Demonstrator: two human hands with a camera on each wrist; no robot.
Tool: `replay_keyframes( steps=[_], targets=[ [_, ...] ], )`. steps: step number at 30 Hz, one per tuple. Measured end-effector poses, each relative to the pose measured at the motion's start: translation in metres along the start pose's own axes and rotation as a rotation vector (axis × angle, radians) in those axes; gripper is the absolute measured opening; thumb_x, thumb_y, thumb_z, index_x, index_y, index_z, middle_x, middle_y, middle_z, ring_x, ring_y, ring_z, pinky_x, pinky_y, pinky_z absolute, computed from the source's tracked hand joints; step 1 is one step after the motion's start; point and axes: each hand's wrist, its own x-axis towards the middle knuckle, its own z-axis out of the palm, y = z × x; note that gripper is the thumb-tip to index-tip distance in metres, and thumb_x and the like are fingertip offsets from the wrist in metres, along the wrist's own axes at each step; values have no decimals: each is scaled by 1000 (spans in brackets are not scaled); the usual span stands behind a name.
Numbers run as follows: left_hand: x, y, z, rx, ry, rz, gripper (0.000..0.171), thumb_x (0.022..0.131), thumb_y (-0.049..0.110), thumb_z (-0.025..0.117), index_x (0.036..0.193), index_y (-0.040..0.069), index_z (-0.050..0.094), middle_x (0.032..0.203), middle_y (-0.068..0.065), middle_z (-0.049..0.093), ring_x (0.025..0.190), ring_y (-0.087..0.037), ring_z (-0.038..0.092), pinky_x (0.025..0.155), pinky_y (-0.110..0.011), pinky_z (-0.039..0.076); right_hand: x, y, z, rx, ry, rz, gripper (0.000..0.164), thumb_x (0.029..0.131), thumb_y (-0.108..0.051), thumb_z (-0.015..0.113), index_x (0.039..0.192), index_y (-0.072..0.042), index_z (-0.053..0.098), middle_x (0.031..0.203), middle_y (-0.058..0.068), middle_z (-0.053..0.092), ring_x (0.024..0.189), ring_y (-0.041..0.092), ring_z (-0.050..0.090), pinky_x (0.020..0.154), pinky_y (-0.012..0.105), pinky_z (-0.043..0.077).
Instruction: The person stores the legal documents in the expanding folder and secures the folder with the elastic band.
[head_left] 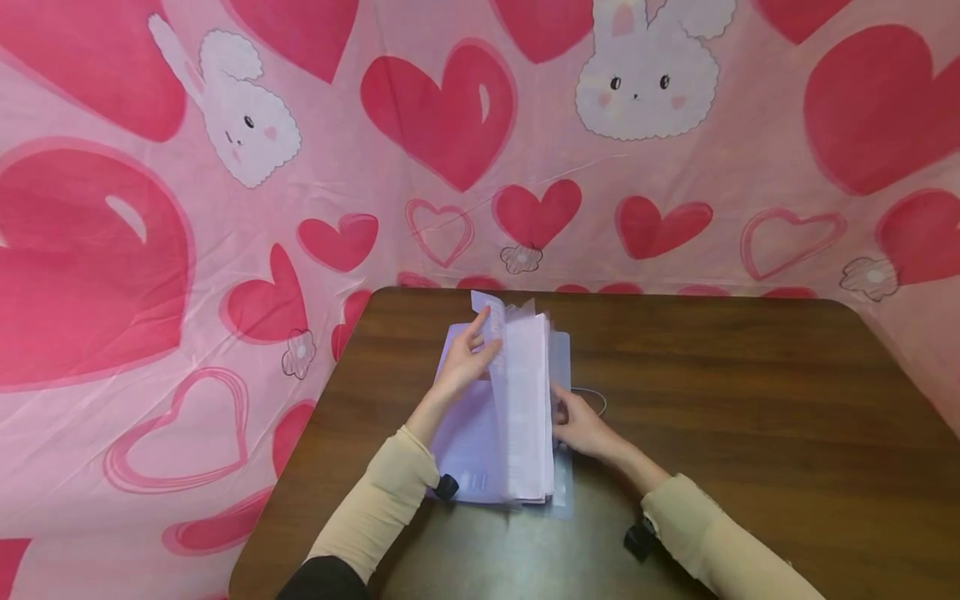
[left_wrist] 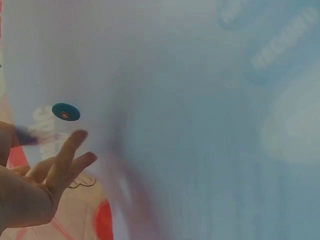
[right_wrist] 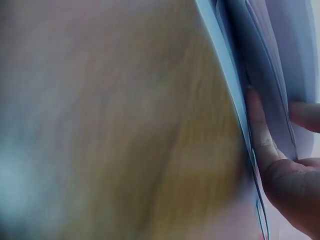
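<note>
A translucent purple document folder (head_left: 468,446) lies on the table with its front cover turned to the left. A stack of white papers (head_left: 528,408) stands partly raised in it. My left hand (head_left: 467,360) is at the lifted purple flap, its index finger stretched along the upper edge. In the left wrist view, its extended fingers (left_wrist: 70,160) reach close to a round blue button (left_wrist: 66,112) on the translucent sheet. My right hand (head_left: 583,423) grips the papers at their right edge. The right wrist view has the papers (right_wrist: 267,65) between its digits (right_wrist: 260,130).
A thin cord (head_left: 600,400) loops out from the folder's right side. The brown wooden table (head_left: 750,417) extends to the right and behind. A pink cloth with hearts and rabbits (head_left: 540,150) hangs along the back and left. Small black devices (head_left: 639,540) sit at both wrists.
</note>
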Motion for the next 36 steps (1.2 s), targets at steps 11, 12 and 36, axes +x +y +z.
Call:
replay_keyframes(
  steps=[11, 12, 36],
  targets=[
    [13, -37, 31, 299, 100, 179, 68, 108, 34, 65, 171, 27, 41, 156, -34, 58, 105, -40, 82, 77, -38, 69, -37, -1, -9, -228, 221, -138, 66, 106, -2, 66, 166, 5, 39, 145, 38, 62, 122, 47, 72, 101, 54, 63],
    [14, -40, 34, 329, 112, 202, 67, 108, 35, 65, 170, 27, 42, 153, -33, 60, 106, -40, 82, 79, -41, 70, -41, -2, -8, -256, 230, -152, 67, 106, -5, 66, 167, 3, 39, 146, 37, 62, 124, 48, 71, 102, 56, 62],
    [15, -33, 101, 920, 258, 254, 62, 103, 35, 73, 163, 32, 55, 66, -5, 69, 53, -18, 59, 51, -36, 50, -89, -18, 12, -653, 49, -44, 89, 97, -43, 84, 170, -13, 43, 174, 35, 33, 157, 60, 38, 121, 80, 36]
  ],
)
